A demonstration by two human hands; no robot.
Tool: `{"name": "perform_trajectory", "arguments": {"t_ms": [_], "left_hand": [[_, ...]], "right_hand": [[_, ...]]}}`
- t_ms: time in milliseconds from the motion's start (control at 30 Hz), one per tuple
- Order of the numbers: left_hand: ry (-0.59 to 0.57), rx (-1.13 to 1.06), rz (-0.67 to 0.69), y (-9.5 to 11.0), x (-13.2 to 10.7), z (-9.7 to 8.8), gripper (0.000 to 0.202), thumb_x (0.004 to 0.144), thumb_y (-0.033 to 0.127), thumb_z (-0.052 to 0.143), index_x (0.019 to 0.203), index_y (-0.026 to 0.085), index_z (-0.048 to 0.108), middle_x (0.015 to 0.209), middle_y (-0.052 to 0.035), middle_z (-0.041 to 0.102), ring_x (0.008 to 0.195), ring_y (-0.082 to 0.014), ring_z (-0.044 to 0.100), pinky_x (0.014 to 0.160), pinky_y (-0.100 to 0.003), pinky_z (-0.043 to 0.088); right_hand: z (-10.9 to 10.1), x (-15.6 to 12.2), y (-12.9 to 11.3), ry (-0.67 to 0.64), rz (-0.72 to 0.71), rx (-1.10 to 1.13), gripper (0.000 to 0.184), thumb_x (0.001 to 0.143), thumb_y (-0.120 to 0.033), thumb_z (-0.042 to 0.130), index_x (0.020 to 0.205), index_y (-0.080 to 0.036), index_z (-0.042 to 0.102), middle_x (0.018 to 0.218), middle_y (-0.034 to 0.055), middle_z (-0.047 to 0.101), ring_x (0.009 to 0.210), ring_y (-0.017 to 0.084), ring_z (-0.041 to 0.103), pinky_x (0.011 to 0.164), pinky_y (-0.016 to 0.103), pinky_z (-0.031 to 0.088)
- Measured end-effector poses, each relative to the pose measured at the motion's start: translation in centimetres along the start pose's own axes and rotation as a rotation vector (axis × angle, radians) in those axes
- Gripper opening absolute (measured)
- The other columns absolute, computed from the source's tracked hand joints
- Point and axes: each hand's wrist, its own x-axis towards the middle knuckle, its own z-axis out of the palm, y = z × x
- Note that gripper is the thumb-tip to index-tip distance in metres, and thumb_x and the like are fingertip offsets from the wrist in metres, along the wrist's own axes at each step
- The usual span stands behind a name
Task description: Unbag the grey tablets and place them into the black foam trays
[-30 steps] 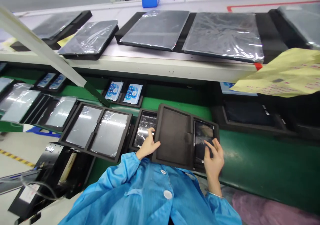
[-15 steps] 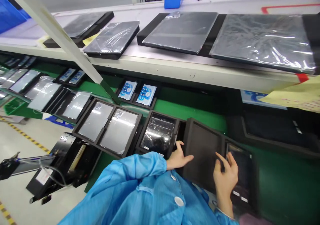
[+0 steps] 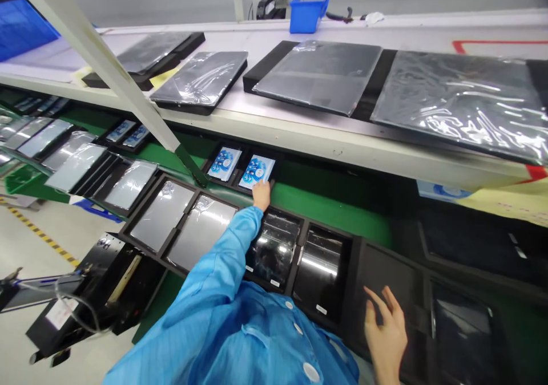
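Note:
My left hand [image 3: 261, 195] reaches across the line to the near edge of a black tray holding two flat panels with blue-and-white pictures. It touches or nearly touches the right panel [image 3: 257, 170]; its fingertips are too hidden to show a grip. My right hand [image 3: 386, 333] hovers with spread fingers, holding nothing, over a dark foam tray [image 3: 381, 282] whose left compartment shows no panel. A dark glossy panel [image 3: 460, 328] lies in that tray's right compartment. Left of it, another black tray holds two glossy dark panels [image 3: 274, 248] [image 3: 321, 268].
Film-covered panels [image 3: 317, 74] lie on black blocks on the white shelf [image 3: 274, 124] above the green belt [image 3: 325, 202]. A slanted white post [image 3: 115, 77] stands at left. Trays of grey panels [image 3: 160, 217] line the left side. A blue bin [image 3: 306, 17] sits at the back.
My left hand has left the near trays and moved forward to the panels with pictures. The foam tray is farther right, showing a second glossy panel left of it. My right hand stays spread.

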Motion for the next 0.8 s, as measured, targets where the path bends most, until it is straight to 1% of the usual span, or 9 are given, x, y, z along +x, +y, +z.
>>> {"name": "perform_trajectory", "arguments": {"t_ms": [100,200,300,400,533,600,667,733,800], "left_hand": [[0.09,0.137,-0.143,-3.9,2.3,-1.7,0.042,0.1,0.038,0.068,0.136,0.018,0.062,0.138,-0.0123,0.065,0.119,-0.0273,0.067,0.099,-0.05,0.06],[0.094,0.224,-0.168,-4.9,3.4,-1.3,0.041,0.1,0.038,0.068,0.134,0.017,0.063,0.135,-0.012,0.066,0.116,-0.0265,0.068,0.097,-0.049,0.061],[0.089,0.29,-0.118,-5.0,3.9,-1.0,0.04,0.1,0.038,0.068,0.134,0.017,0.063,0.134,-0.0119,0.066,0.115,-0.0262,0.068,0.096,-0.049,0.061],[0.1,0.352,-0.027,-5.7,3.7,-2.0,0.04,0.1,0.038,0.068,0.134,0.017,0.063,0.134,-0.0118,0.066,0.116,-0.0264,0.068,0.097,-0.049,0.061],[0.139,0.408,0.139,-7.1,2.5,-4.4,0.04,0.1,0.038,0.068,0.134,0.017,0.063,0.138,-0.0122,0.065,0.12,-0.0273,0.067,0.1,-0.051,0.059],[0.142,0.416,0.245,-6.6,1.8,-5.1,0.039,0.1,0.037,0.068,0.134,0.018,0.064,0.138,-0.0122,0.065,0.121,-0.0275,0.066,0.101,-0.051,0.059],[0.127,0.414,0.367,-4.9,0.9,-4.9,0.037,0.1,0.037,0.068,0.131,0.017,0.065,0.136,-0.0118,0.066,0.121,-0.0272,0.066,0.102,-0.051,0.058],[0.106,0.405,0.491,-2.3,-0.3,-3.8,0.03,0.1,0.034,0.068,0.125,0.017,0.068,0.133,-0.0108,0.068,0.121,-0.0265,0.066,0.103,-0.051,0.057],[0.094,0.393,0.607,0.9,-1.6,-2.2,0.021,0.101,0.026,0.065,0.119,0.016,0.07,0.129,-0.0103,0.07,0.122,-0.0255,0.065,0.105,-0.047,0.055]], "right_hand": [[0.4,0.5,0.0,-0.05,-0.009,-0.005,0.054,0.094,-0.056,0.045,0.112,-0.017,0.078,0.148,0.0201,0.06,0.133,0.048,0.06,0.102,0.063,0.051],[0.9,1.4,-0.4,-0.09,-0.003,0.018,0.055,0.093,-0.059,0.045,0.112,-0.019,0.078,0.148,0.0189,0.06,0.133,0.048,0.06,0.099,0.062,0.052],[1.4,2.2,-1.8,-0.146,0.064,0.152,0.056,0.088,-0.063,0.051,0.109,-0.02,0.079,0.15,0.0178,0.059,0.137,0.048,0.055,0.108,0.065,0.045],[2.4,2.9,-3.9,-0.205,0.158,0.351,0.056,0.08,-0.068,0.063,0.104,-0.021,0.08,0.15,0.0176,0.059,0.143,0.048,0.049,0.119,0.067,0.033],[6.2,4.9,-7.0,-0.33,0.222,0.567,0.058,0.074,-0.071,0.074,0.108,-0.025,0.079,0.147,0.0129,0.063,0.144,0.04,0.051,0.126,0.059,0.03],[9.1,7.1,-8.8,-0.406,0.275,0.72,0.064,0.072,-0.071,0.079,0.116,-0.025,0.075,0.145,0.0125,0.065,0.14,0.035,0.056,0.123,0.053,0.039],[12.2,10.0,-10.7,-0.486,0.364,0.863,0.064,0.084,-0.067,0.076,0.13,-0.023,0.067,0.14,0.0125,0.067,0.128,0.031,0.065,0.114,0.052,0.049],[14.8,13.3,-12.5,-0.548,0.462,0.978,0.055,0.099,-0.061,0.064,0.134,-0.019,0.063,0.13,0.0125,0.07,0.114,0.027,0.071,0.102,0.051,0.058],[16.3,16.2,-13.7,-0.579,0.548,1.057,0.048,0.103,-0.057,0.061,0.13,-0.017,0.065,0.122,0.0109,0.071,0.105,0.024,0.072,0.092,0.048,0.062]]}}
